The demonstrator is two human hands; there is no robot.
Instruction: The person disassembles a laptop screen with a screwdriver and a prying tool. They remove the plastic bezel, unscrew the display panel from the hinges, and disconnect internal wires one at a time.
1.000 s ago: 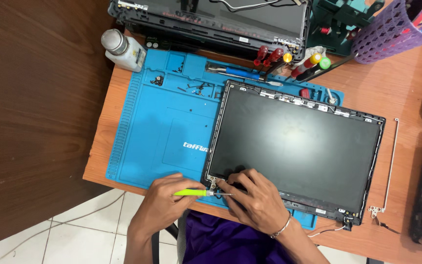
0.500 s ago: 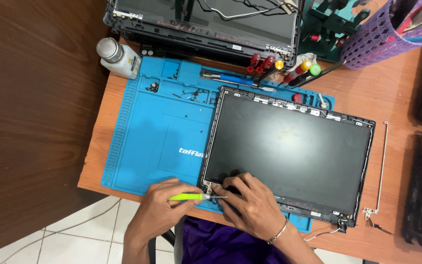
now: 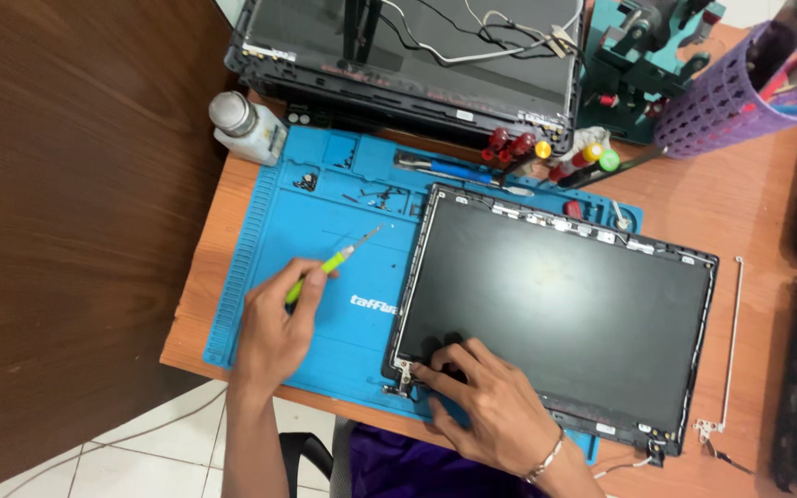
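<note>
both hands work apart over the blue repair mat (image 3: pixel 325 231). my left hand (image 3: pixel 274 323) grips a green-handled screwdriver (image 3: pixel 329 266), its tip raised over the mat and angled toward the loose screws (image 3: pixel 375 195). my right hand (image 3: pixel 491 406) presses flat, fingers spread, on the lower left corner of the laptop screen panel (image 3: pixel 555 314), beside its metal hinge (image 3: pixel 405 373).

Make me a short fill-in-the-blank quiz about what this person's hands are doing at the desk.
1. The left hand holds a green ____.
2. The right hand presses on a corner of the black ____.
3. The screen panel lies partly on a mat coloured ____.
4. The white bottle stands at the mat's far ____ corner.

Missing words: screwdriver; screen panel; blue; left
</note>
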